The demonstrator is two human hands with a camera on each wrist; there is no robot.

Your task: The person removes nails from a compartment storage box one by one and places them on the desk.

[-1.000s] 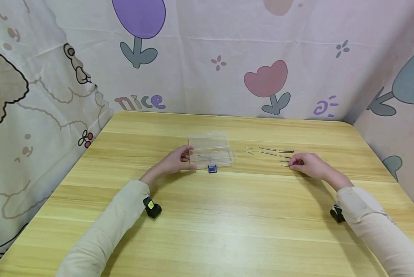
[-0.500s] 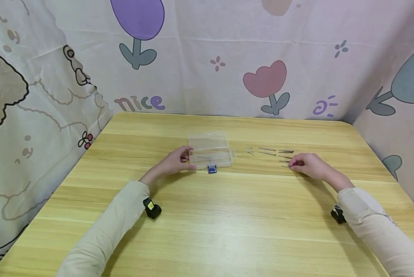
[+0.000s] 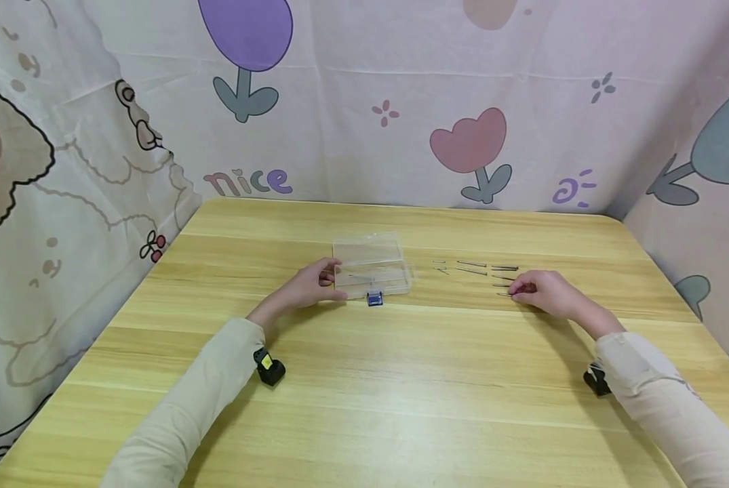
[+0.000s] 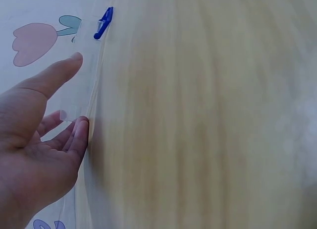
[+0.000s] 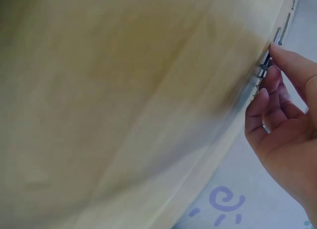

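Note:
A clear plastic box [image 3: 370, 285] lies with its lid [image 3: 367, 249] folded back and a blue latch [image 3: 374, 298] on its front. Something thin, like a nail, shows in one compartment. My left hand [image 3: 309, 283] holds the box's left end; in the left wrist view, the thumb lies along the front and the fingers [image 4: 81, 127] touch the end. With thumb and fingertips, my right hand [image 3: 541, 293] pinches the head end of the nearest nail [image 3: 503, 294]. Its head [image 5: 264, 67] shows by the fingertips in the right wrist view.
Between box and right hand, several nails lie in groups by size: short ones [image 3: 440, 270], longer ones [image 3: 471, 270] and dark thick ones [image 3: 504, 268]. All rest on a wooden table [image 3: 364, 379]. A printed cloth [image 3: 352, 135] hangs behind the table's back edge.
The right hand's fingertips have closed in a little on the nearest nail, which has shifted very slightly. The left hand and the box look the same.

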